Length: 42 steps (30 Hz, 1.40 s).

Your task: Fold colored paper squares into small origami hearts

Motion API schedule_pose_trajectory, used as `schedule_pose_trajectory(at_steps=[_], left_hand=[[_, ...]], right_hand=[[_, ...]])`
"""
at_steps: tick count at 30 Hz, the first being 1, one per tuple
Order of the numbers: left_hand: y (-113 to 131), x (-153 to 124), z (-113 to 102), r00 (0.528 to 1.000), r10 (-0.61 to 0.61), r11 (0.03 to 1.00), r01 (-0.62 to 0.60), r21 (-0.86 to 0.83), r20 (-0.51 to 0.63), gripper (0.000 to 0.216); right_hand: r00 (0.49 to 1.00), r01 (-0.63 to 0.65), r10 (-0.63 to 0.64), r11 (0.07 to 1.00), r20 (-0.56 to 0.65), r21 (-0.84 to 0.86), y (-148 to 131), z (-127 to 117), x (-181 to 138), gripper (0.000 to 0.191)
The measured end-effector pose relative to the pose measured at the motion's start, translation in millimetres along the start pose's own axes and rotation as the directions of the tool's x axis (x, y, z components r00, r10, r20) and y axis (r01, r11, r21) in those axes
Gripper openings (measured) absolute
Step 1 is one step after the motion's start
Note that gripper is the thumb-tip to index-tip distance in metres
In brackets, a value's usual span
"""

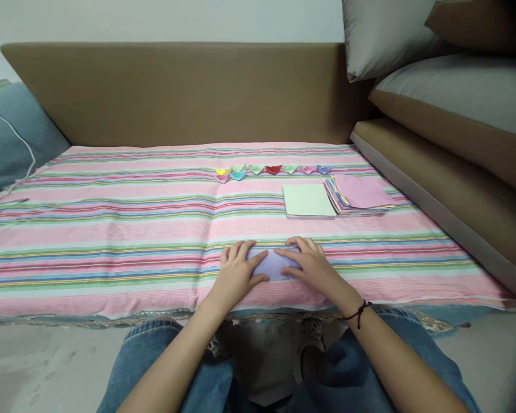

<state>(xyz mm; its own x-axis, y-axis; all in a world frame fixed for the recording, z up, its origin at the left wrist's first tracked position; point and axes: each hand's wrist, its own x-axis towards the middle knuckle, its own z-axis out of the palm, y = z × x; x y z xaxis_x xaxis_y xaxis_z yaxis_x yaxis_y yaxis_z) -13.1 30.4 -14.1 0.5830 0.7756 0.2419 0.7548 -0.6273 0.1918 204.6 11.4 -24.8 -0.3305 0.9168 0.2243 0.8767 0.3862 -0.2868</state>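
A sheet of lavender origami paper (275, 267) lies on the striped cloth close to the front edge; it looks folded into a wide, low shape. My left hand (236, 269) rests on its left end, fingers spread over the paper and the cloth. On the right end lies my right hand (312, 264), its fingers also apart and touching the paper. Both hands hide the paper's ends. Beyond them are a stack of pale green paper (308, 201) and a fanned stack with a pink sheet (361, 192) on top.
Small folded paper boats stand in a row at the back, among them a red boat (273, 170) and a blue boat (238, 175). Brown and grey cushions (451, 97) are piled at right. A white cable (23, 140) hangs at far left. The striped cloth (112, 229) covers the surface.
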Motion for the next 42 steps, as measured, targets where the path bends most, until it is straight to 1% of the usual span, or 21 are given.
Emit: schedule_pose_trajectory(at_steps=[4, 7, 11, 14, 19, 24, 26, 27, 28, 30, 31, 32, 34, 36, 38, 39, 40, 42], left_hand=[[-6, -9, 3, 0.996, -0.061, 0.997, 0.063, 0.034, -0.059, 0.053], [-11, -15, 4, 0.992, -0.103, 0.991, 0.108, 0.077, -0.072, 0.055], [-13, -20, 4, 0.989, -0.122, 0.986, 0.130, 0.103, -0.081, 0.056], [-14, -22, 4, 0.985, -0.148, 0.981, 0.158, 0.113, -0.092, 0.058], [-16, -26, 4, 0.978, -0.179, 0.975, 0.190, 0.115, -0.103, 0.059], [-15, -25, 3, 0.978, -0.198, 0.973, 0.204, 0.106, -0.061, 0.059], [-15, -23, 3, 0.981, -0.188, 0.978, 0.191, 0.087, -0.038, 0.060], [-15, -22, 2, 0.983, -0.179, 0.981, 0.181, 0.075, -0.029, 0.061], [-15, -20, 2, 0.985, -0.172, 0.983, 0.173, 0.062, -0.021, 0.062], [-16, -18, 0, 0.986, -0.167, 0.985, 0.167, 0.033, -0.012, 0.064], [-16, -17, -1, 0.986, -0.169, 0.985, 0.169, 0.016, -0.010, 0.065], [-16, -16, -3, 0.985, -0.170, 0.985, 0.170, -0.002, -0.008, 0.067], [-13, -14, -8, 0.991, -0.130, 0.990, 0.130, -0.047, 0.007, 0.068], [-10, -13, -12, 0.999, -0.011, 0.995, 0.015, -0.099, 0.047, 0.063], [-7, -13, -15, 0.990, 0.115, 0.984, -0.102, -0.145, 0.086, 0.057], [-6, -13, -16, 0.984, 0.151, 0.978, -0.135, -0.159, 0.096, 0.055], [-6, -13, -17, 0.982, 0.164, 0.976, -0.147, -0.163, 0.097, 0.055], [-8, -13, -17, 0.985, 0.147, 0.979, -0.133, -0.153, 0.089, 0.056]], right_hand=[[0.999, -0.041, 0.040, 0.998, -0.027, -0.043, -1, 2, -4, 0.041], [0.995, -0.081, 0.076, 0.993, -0.062, -0.084, -3, 2, -8, 0.042], [0.986, -0.143, 0.129, 0.979, -0.104, -0.142, -2, 1, -15, 0.046], [0.980, -0.183, 0.165, 0.967, -0.110, -0.179, 2, 1, -20, 0.049], [0.976, -0.211, 0.194, 0.956, -0.098, -0.206, 10, 2, -27, 0.054], [0.973, -0.224, 0.211, 0.959, -0.089, -0.171, 15, -3, -28, 0.068], [0.983, -0.166, 0.153, 0.978, -0.105, -0.130, 12, -8, -25, 0.072], [0.990, -0.102, 0.090, 0.989, -0.108, -0.110, 9, -10, -22, 0.069], [0.995, -0.018, 0.009, 0.996, -0.104, -0.089, 6, -11, -20, 0.064], [0.984, 0.157, -0.159, 0.987, -0.080, -0.024, -4, -11, -15, 0.052], [0.974, 0.218, -0.216, 0.976, -0.069, 0.022, -9, -9, -12, 0.049], [0.967, 0.252, -0.248, 0.965, -0.061, 0.069, -14, -7, -10, 0.045], [0.968, 0.248, -0.243, 0.960, -0.057, 0.128, -22, -1, -8, 0.038], [0.974, 0.225, -0.218, 0.962, -0.061, 0.152, -25, 3, -6, 0.033], [0.973, 0.230, -0.224, 0.957, -0.052, 0.174, -22, 5, -5, 0.038], [0.971, 0.237, -0.233, 0.954, -0.044, 0.184, -19, 4, -6, 0.042], [0.970, 0.241, -0.239, 0.952, -0.036, 0.189, -15, 3, -6, 0.047], [0.972, 0.232, -0.232, 0.955, -0.025, 0.185, -4, -1, -9, 0.050]])
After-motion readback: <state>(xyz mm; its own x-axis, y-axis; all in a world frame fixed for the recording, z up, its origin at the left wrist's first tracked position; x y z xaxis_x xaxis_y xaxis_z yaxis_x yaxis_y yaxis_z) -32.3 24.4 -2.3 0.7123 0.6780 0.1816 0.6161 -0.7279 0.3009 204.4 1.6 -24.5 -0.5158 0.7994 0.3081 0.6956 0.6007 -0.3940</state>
